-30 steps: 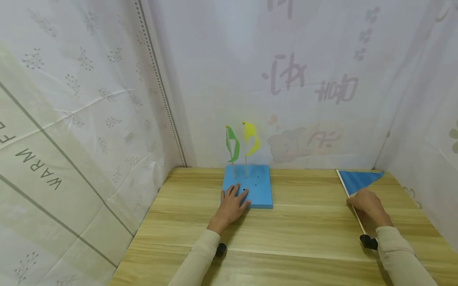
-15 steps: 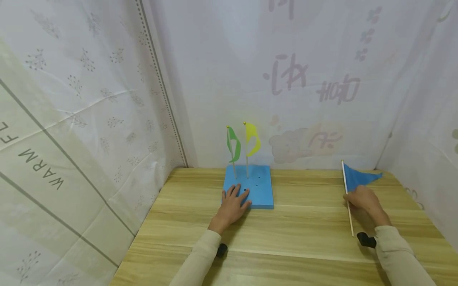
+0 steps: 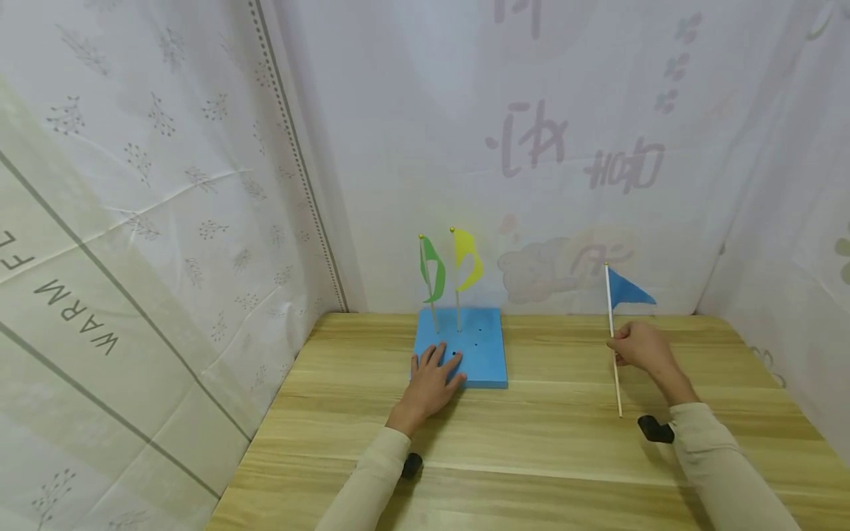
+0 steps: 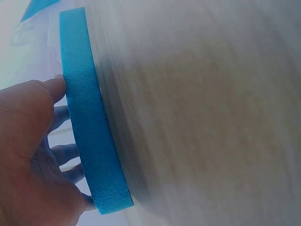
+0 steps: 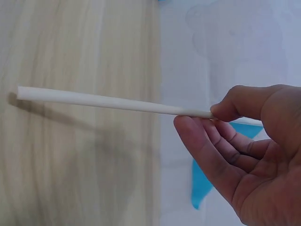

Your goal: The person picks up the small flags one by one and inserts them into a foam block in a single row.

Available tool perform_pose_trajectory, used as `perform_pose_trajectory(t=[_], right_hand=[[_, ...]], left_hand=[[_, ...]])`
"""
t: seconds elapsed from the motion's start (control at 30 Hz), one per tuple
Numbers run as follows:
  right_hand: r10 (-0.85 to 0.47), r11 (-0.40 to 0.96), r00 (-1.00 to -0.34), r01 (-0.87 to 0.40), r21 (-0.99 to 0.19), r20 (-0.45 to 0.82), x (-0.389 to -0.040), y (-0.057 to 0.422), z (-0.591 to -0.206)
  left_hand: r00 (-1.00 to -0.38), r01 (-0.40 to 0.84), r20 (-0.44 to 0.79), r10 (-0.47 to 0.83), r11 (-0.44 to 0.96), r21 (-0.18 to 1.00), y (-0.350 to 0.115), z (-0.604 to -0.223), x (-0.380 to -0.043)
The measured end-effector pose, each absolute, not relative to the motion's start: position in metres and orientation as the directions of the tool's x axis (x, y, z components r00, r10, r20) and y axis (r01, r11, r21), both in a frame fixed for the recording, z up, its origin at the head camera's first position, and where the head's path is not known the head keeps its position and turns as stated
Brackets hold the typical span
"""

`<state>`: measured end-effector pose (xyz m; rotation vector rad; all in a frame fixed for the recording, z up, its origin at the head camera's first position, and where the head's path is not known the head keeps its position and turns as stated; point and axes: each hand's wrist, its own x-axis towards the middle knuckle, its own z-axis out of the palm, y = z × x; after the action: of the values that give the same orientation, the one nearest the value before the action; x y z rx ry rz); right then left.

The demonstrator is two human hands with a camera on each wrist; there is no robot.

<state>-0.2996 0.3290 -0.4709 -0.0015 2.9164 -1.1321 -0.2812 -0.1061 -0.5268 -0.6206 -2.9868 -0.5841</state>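
My left hand [image 3: 428, 387] rests spread on the front left of a blue foam block [image 3: 488, 361], its fingers straight across the top. In the left wrist view the thumb and fingers lie along the upper face of the block [image 4: 91, 113]. A green flag [image 3: 433, 273] and a yellow flag [image 3: 470, 258] stand in the block's back part; small dark holes show in its surface. To the right, my right hand [image 3: 647, 350] pinches the white stick of a blue triangular flag [image 3: 627, 289], held nearly upright. The stick [image 5: 94, 99] points its bare end toward the table in the right wrist view.
The wooden table [image 3: 544, 442] meets a printed fabric curtain [image 3: 398, 147] at the back. More curtain [image 3: 153, 221] hangs at the left side, and also at the right. A black camera piece [image 3: 656, 429] sits at the right wrist, another [image 3: 412, 465] at the left.
My right hand has lifted the blue flag and brought it leftward, turning its stick from leaning to almost upright. The left hand stays on the block.
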Motion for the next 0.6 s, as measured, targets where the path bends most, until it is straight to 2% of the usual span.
perform_pose_trajectory(t=[0.6], right_hand=[[0.004,0.716,-0.997,-0.05,-0.697,0.076,-0.324,0.276,-0.445]], left_hand=[[-0.919,0.392,0.111,0.377,0.856,0.338,-0.107,-0.526,-0.282]])
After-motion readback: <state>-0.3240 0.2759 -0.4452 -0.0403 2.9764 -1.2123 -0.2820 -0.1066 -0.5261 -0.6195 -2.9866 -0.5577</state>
